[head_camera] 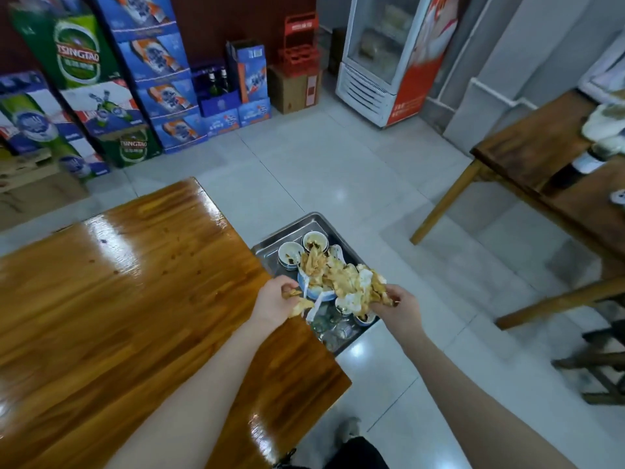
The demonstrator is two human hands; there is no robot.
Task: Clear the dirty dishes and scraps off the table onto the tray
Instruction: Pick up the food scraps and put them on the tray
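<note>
Worktop (135,299) boards are gleaming across the left of the view. No dishes are showing on the stretch that the camera is taking in, so by my judgement the clearing is nearing its end. Behind it, stacked beer cartons (145,62) are lining the wall, well apart from the work.

At the worktop's right edge the left hand (275,301) is hovering, its fingers curling round a few pale scraps (300,303) and clamping them. Just past that edge the tray (294,228) is sitting lower than the worktop, on what I cannot tell. It is carrying the task's load:

- two small bowls (290,251) toward its far end
- a heap of the same scraps piling over a blue-rimmed dish (323,294) in the middle
- glasses (333,328) lying toward the near end

The right hand (397,308) is reaching over the tray's right side, its fingers closing on more scraps at the edge of the heap.

What is remaining looks like little more than dropping both handfuls onto the pile. Any worktop outside the view is going unjudged.

The tray's left side is lying tight against or under the worktop's edge, so the left wrist is getting little clearance there. To the right, open floor (406,238) is spreading out before the second table (527,154) is beginning.
</note>
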